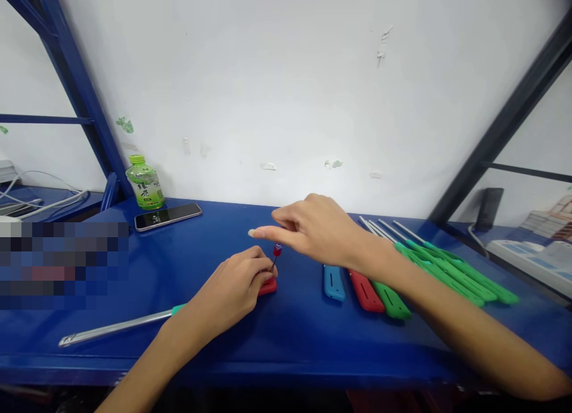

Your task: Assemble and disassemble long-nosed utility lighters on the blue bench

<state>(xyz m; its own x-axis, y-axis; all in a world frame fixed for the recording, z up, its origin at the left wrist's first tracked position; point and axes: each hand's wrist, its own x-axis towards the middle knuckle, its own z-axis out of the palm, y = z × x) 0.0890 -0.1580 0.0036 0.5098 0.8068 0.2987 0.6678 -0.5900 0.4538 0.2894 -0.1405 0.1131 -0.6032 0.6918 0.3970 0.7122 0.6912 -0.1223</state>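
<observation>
My left hand (235, 282) is closed over a red plastic handle (268, 286) lying on the blue table, covering most of it. A metal rod (120, 325) with a teal collar (177, 309) comes out on the wrist side; the join is hidden under the hand. Beside my left fingertips a small screwdriver (277, 250) with a red and purple grip stands nearly upright, its tip hidden at the handle. Just above it, my right hand (315, 228) hovers with thumb stretched out and fingers bent, apart from the thumb. Nothing shows in its grasp.
Right of the hands lie blue (333, 283), red (366, 291) and green (391, 301) handles, partly under my right forearm. Several green handles with rods (451, 270) lie farther right. A phone (168, 217) and green bottle (145, 183) are at back left, before a white wall.
</observation>
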